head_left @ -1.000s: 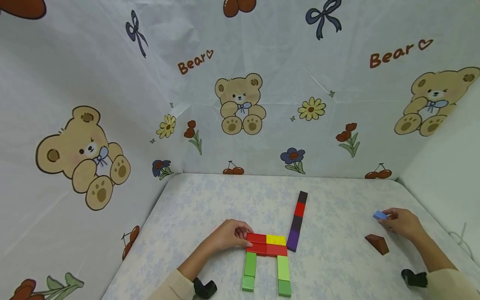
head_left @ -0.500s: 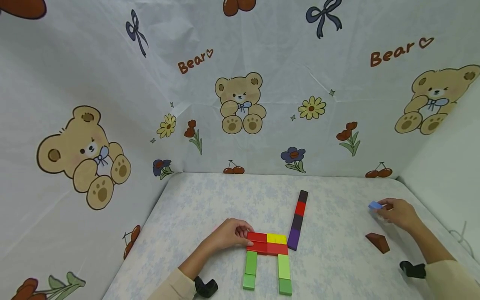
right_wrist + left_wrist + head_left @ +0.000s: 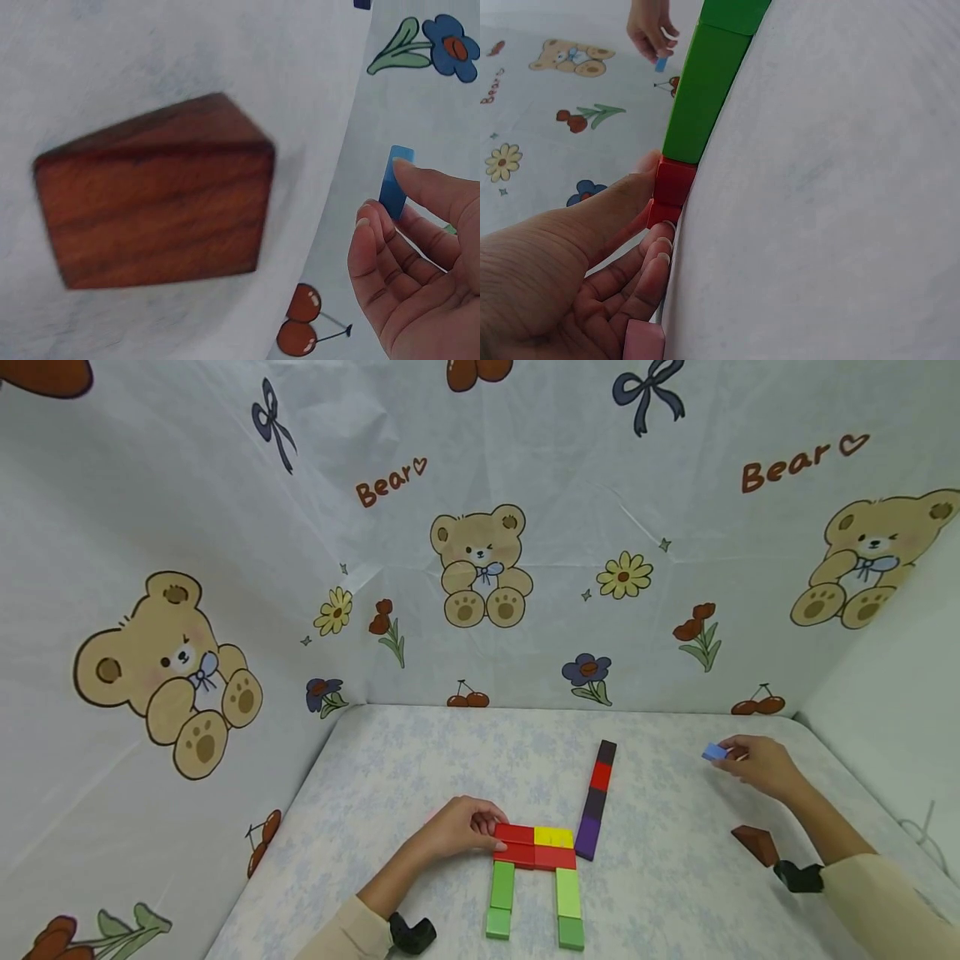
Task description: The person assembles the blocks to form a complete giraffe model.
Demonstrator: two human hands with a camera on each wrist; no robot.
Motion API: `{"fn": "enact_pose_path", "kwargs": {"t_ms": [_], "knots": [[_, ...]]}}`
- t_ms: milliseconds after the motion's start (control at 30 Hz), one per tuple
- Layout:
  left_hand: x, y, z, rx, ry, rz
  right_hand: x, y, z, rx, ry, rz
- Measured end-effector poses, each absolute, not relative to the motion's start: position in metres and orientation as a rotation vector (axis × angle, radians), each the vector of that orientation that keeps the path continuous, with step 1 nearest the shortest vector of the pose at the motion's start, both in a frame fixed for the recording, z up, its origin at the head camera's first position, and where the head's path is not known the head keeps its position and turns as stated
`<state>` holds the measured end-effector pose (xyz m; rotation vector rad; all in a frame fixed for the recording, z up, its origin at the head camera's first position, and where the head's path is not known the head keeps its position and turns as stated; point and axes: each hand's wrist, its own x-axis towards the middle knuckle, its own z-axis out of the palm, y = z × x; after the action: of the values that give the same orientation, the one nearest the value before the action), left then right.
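In the head view my left hand point(image 3: 459, 827) rests at the left end of the red blocks point(image 3: 513, 855), thumb on the front one and fingertips by the rear one. The left wrist view shows its thumb and fingers around the end of the red pair point(image 3: 673, 184). A yellow block point(image 3: 553, 837) adjoins the red ones, and green blocks point(image 3: 502, 885) extend below like two legs. My right hand point(image 3: 761, 767) pinches a small blue block point(image 3: 714, 752) between thumb and fingers, raised over the table's right side. The right wrist view shows this blue block point(image 3: 395, 184) upright in the pinch.
A slanted row of black, red and purple blocks point(image 3: 596, 804) runs back from the yellow block. A brown wedge-shaped block point(image 3: 756, 845) lies near my right wrist. A pink block point(image 3: 643, 340) sits beside my left fingers. A bear-print curtain point(image 3: 555, 468) stands behind the table.
My right hand has moved left and toward the back of the table, carrying the blue block. The left hand and the arranged blocks have stayed in place.
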<state>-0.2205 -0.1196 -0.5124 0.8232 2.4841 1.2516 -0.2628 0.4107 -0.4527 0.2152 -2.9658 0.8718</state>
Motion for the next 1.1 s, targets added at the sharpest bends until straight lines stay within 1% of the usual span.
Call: {"fn": "enact_pose_path", "kwargs": {"t_ms": [533,833,1100], "knots": [[-0.222,-0.122,-0.513,0.840,2.484,1.251,-0.289,0.353,-0.448,0.338,-2.986,0.886],[-0.222,-0.120,-0.513,0.834,2.476,1.247,-0.296,0.328,-0.454,0.294,-3.004,0.922],[-0.222,-0.120,-0.513,0.829,2.471,1.250,-0.311,0.311,-0.458,0.332,-2.972,0.972]]}}
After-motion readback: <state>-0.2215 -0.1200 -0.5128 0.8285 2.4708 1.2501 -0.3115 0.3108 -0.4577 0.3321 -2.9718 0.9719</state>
